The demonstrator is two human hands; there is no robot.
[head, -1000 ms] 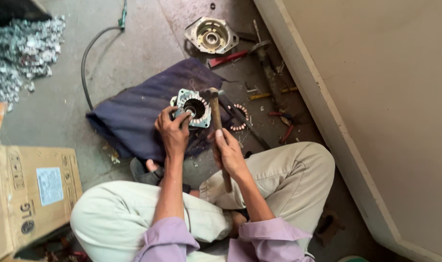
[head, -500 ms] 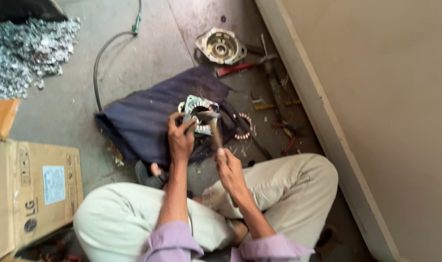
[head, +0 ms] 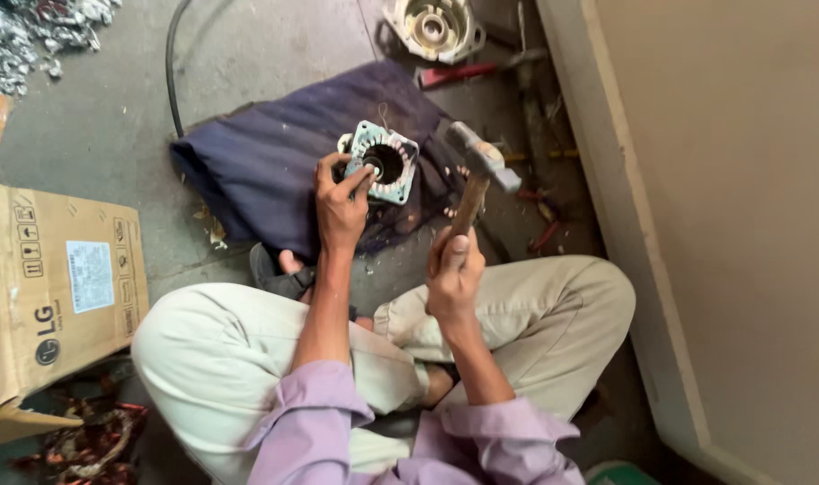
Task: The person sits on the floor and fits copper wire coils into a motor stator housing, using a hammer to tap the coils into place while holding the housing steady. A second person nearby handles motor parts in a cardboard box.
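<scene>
The person sat cross-legged on the concrete floor (head: 95, 135), both bare hands out in front over a dark blue cloth (head: 266, 166). The left hand (head: 340, 205) was curled on the near-left edge of a square metal motor stator (head: 383, 163), its fingers (head: 360, 180) bent and closed against the stator's face, the fingertips reaching up to the rim of the round central bore. Whether they pinched some small part there could not be told; the thumb lay along the stator's left side. The stator rested on the cloth, directly beyond those fingers and touching them.

The right hand (head: 453, 269) was wrapped tight around the lower end of the wooden handle of a hammer (head: 475, 175), fingers fully closed on it, thumb laid up along the handle. The steel head stood beyond and a little to the right of the fingers, raised clear of the stator and just beside its right edge, not touching it.

Further beyond the right fingers, past the cloth, lay a round pale motor end cover (head: 430, 27) and a red-handled tool (head: 454, 74), both well apart from the hands. To the right of the hammer head, small red and yellow tools (head: 544, 229) lay along the base of the wall (head: 697, 180). To the left of the left fingers, well apart, sat a cardboard box (head: 50, 296), and beyond it a heap of metal scrap (head: 23, 40). A black cable (head: 171, 72) ran beyond the cloth's left corner.
</scene>
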